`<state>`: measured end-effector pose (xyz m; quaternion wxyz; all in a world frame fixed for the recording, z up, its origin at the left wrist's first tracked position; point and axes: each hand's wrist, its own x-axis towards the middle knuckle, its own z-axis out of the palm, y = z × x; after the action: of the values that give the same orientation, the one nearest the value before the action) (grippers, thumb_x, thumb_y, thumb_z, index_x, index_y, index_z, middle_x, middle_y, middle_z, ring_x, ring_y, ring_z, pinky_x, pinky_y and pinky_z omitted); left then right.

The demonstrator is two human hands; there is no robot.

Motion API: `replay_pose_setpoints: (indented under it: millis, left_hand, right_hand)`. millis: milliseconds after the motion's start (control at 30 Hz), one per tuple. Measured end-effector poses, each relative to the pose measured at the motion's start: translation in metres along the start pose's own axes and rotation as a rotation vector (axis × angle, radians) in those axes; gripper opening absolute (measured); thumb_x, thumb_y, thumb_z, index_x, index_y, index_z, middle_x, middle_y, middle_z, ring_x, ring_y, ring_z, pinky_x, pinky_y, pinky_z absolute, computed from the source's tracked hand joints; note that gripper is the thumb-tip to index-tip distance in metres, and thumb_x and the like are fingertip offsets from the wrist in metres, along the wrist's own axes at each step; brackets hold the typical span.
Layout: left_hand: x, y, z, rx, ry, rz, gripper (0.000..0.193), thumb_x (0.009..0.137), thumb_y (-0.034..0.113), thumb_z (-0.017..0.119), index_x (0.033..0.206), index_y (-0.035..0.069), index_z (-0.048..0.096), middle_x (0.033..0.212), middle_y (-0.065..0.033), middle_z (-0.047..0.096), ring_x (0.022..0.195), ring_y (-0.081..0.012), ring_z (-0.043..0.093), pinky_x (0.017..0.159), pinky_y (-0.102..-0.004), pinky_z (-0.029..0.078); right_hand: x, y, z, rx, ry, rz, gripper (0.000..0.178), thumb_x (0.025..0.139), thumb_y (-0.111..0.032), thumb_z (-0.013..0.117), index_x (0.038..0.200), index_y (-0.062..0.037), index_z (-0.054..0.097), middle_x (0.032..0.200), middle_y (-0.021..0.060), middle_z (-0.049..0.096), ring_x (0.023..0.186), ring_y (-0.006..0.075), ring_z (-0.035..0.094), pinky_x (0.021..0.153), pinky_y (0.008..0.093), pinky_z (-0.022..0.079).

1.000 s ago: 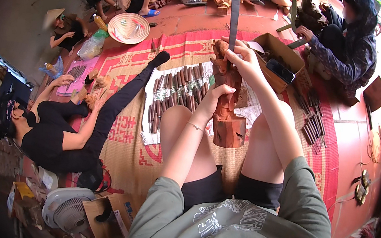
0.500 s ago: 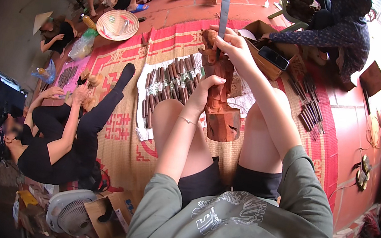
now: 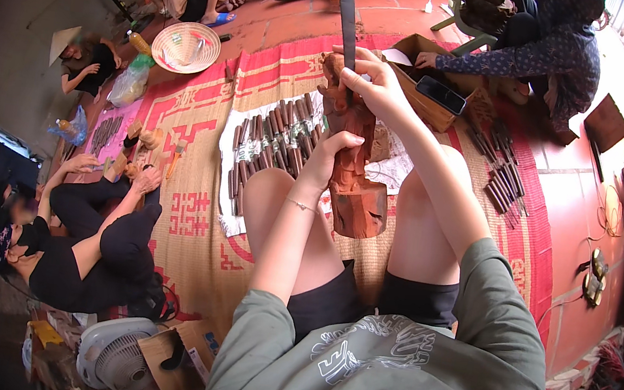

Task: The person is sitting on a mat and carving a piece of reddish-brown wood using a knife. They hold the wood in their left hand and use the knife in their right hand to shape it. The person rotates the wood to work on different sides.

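The wooden carving (image 3: 358,209), at the clock's centre, is held above a woven mat (image 3: 200,167). The left hand (image 3: 329,157) is closed around its middle. The right hand's (image 3: 379,85) fingers grip a long, flat, dark tool (image 3: 344,8) at the carving's top, pointing toward 11–12 o'clock. Brown-handled tools (image 3: 272,141) lie at 9 o'clock; a brown box (image 3: 435,115) stands at 2.

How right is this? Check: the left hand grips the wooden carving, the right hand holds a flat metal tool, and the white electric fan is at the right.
Wrong side: the head view shows the white electric fan at the left. The left hand grips the wooden carving, the right hand holds a flat metal tool.
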<state>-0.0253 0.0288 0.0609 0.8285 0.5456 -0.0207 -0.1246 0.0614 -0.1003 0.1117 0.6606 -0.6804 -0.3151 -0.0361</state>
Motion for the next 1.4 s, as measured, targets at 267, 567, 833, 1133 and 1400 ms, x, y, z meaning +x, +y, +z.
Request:
replay_pose_setpoints:
  millis: [267, 567, 833, 1133, 1400]
  left_hand:
    - [0.001, 0.0, 0.0, 0.008, 0.0, 0.001, 0.029, 0.074, 0.025, 0.054, 0.087, -0.001, 0.059, 0.076, -0.0102, 0.062, 0.068, -0.018, 0.06, 0.068, -0.0284, 0.049]
    - [0.005, -0.008, -0.004, 0.01, -0.014, 0.009, 0.028, 0.074, 0.025, 0.054, 0.083, -0.001, 0.06, 0.074, -0.0098, 0.062, 0.065, -0.0169, 0.059, 0.065, -0.0266, 0.048]
    - [0.003, -0.003, -0.003, 0.091, -0.026, 0.013, 0.033, 0.073, 0.027, 0.054, 0.088, -0.002, 0.059, 0.074, -0.0111, 0.061, 0.064, -0.018, 0.06, 0.063, -0.0284, 0.05]
    - [0.003, -0.007, -0.006, 0.044, -0.033, 0.026, 0.038, 0.073, 0.027, 0.053, 0.096, -0.003, 0.056, 0.08, -0.0111, 0.062, 0.071, -0.0183, 0.06, 0.067, -0.029, 0.05]
    - [0.005, -0.008, -0.005, 0.073, -0.045, -0.006, 0.037, 0.072, 0.027, 0.053, 0.094, -0.004, 0.057, 0.079, -0.0113, 0.062, 0.068, -0.0189, 0.061, 0.065, -0.0297, 0.051]
  right_hand:
    - [-0.005, -0.007, -0.002, 0.055, -0.076, -0.044, 0.025, 0.083, -0.022, 0.059, 0.082, 0.0011, 0.066, 0.128, 0.0101, 0.041, 0.116, 0.018, 0.04, 0.096, 0.0339, 0.034]
    - [-0.002, -0.004, 0.001, 0.029, -0.013, 0.017, 0.028, 0.086, -0.022, 0.055, 0.069, 0.0004, 0.061, 0.125, 0.0109, 0.042, 0.109, 0.0178, 0.044, 0.09, 0.0317, 0.037]
    - [-0.003, 0.004, -0.003, 0.033, -0.005, -0.103, 0.026, 0.083, -0.026, 0.058, 0.079, -0.0006, 0.065, 0.124, 0.0112, 0.045, 0.108, 0.0229, 0.048, 0.092, 0.035, 0.037]
    - [-0.011, -0.013, -0.002, 0.01, -0.021, -0.08, 0.027, 0.083, -0.026, 0.058, 0.085, 0.0005, 0.064, 0.128, 0.0117, 0.041, 0.115, 0.0214, 0.043, 0.095, 0.0358, 0.034]
    - [-0.006, 0.004, -0.005, 0.059, 0.017, -0.026, 0.029, 0.082, -0.026, 0.06, 0.089, 0.0017, 0.066, 0.129, 0.0097, 0.042, 0.117, 0.021, 0.042, 0.095, 0.0354, 0.035]
